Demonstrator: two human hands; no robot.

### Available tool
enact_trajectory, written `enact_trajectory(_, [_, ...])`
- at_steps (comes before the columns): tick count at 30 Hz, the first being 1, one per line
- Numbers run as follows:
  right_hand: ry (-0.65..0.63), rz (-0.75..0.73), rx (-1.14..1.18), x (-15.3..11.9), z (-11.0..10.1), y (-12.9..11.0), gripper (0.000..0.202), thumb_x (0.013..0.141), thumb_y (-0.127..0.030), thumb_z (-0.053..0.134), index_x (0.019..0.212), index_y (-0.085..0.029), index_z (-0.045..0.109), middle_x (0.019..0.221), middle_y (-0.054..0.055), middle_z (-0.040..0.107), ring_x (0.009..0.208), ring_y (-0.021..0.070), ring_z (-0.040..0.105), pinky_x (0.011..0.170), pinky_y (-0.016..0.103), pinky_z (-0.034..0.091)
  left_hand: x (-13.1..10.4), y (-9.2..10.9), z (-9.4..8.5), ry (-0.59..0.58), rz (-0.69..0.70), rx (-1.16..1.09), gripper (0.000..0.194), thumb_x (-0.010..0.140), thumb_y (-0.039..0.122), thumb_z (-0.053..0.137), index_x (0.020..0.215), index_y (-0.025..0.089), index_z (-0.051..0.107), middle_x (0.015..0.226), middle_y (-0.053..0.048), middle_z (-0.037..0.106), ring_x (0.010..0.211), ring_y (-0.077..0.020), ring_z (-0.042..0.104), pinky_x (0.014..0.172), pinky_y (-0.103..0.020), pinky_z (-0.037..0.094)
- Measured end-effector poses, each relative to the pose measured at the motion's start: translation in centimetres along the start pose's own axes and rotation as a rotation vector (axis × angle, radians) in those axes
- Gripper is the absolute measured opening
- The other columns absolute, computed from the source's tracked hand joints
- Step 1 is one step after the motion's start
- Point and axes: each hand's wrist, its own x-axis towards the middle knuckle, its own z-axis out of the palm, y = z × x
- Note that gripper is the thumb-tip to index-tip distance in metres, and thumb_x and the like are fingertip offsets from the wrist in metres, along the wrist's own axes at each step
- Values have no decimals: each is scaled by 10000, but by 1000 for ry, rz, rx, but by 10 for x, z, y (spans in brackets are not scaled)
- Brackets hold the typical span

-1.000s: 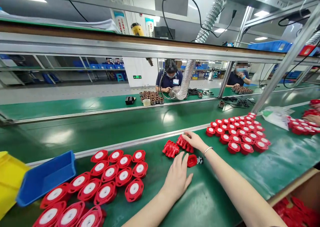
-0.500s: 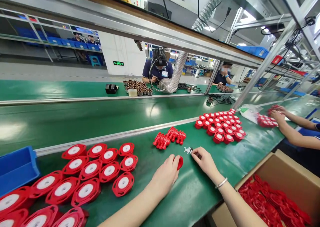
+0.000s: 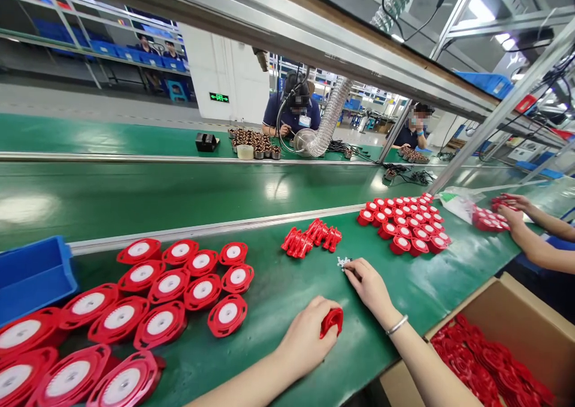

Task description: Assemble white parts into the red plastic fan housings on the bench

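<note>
My left hand (image 3: pixel 312 333) is closed around a red plastic housing (image 3: pixel 331 322), its hollow side partly showing past the fingers. My right hand (image 3: pixel 369 282) has thumb and forefinger pinched together at the edge of a small pile of white plastic pieces (image 3: pixel 342 262); whatever lies between the fingertips is hidden. Just beyond the left hand is a cluster of red spool-like parts (image 3: pixel 299 243). To the left stand rows of red housings with white round discs (image 3: pixel 227 314), and a similar group (image 3: pixel 399 230) sits farther right.
A blue bin (image 3: pixel 38 278) stands at the left edge. On the right, an open cardboard box (image 3: pixel 534 323) holds many red parts. A co-worker's hands (image 3: pixel 512 209) handle red parts farther along the green bench (image 3: pixel 278 287). A metal frame (image 3: pixel 287 27) crosses overhead.
My left hand with the red housing has moved slightly right and down, and more of the housing shows. My right hand stays at the white pieces. The camera view has shifted a little.
</note>
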Motion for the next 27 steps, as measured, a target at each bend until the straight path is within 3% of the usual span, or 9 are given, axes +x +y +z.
enact_trajectory(4, [7, 42, 4, 1, 2, 1, 176, 975, -315, 476, 914, -220, 611, 869, 51, 619, 704, 185, 600, 664, 310, 515, -4, -5, -1, -5, -23, -192, 207, 866, 205, 462, 1008, 228, 610, 1063, -28, 593, 736, -131, 659, 634, -234, 552])
enact_trajectory(8, [-26, 32, -7, 3, 2, -3, 145, 972, -294, 489, 915, -222, 601, 870, 48, 608, 772, 196, 601, 714, 316, 505, -2, -14, 3, -77, -75, -373, 196, 901, 278, 449, 1066, 220, 536, 1093, -34, 531, 539, -75, 636, 406, -183, 462])
enact_trajectory(17, [-139, 23, -81, 7, -15, -14, 81, 938, -203, 547, 868, -218, 584, 868, 26, 584, 757, 168, 569, 692, 271, 479, 3, -23, 7, -152, -132, -452, 194, 927, 291, 432, 1100, 210, 468, 754, 27, 609, 535, -123, 650, 456, -194, 480])
enact_trajectory(22, [-174, 22, -74, 9, -20, -14, 104, 941, -243, 567, 845, -212, 592, 857, 18, 573, 723, 147, 551, 674, 255, 467, 2, -24, 7, -162, -150, -472, 225, 930, 309, 434, 1128, 203, 450, 701, 29, 625, 498, -129, 623, 451, -212, 478])
enact_trajectory(27, [-206, 19, -18, 5, -24, -8, 169, 971, -295, 543, 842, -209, 612, 849, 23, 600, 730, 147, 587, 696, 264, 489, 2, -23, 5, -145, -156, -515, 365, 931, 299, 442, 1284, 216, 400, 754, 12, 659, 479, -116, 611, 476, -228, 504])
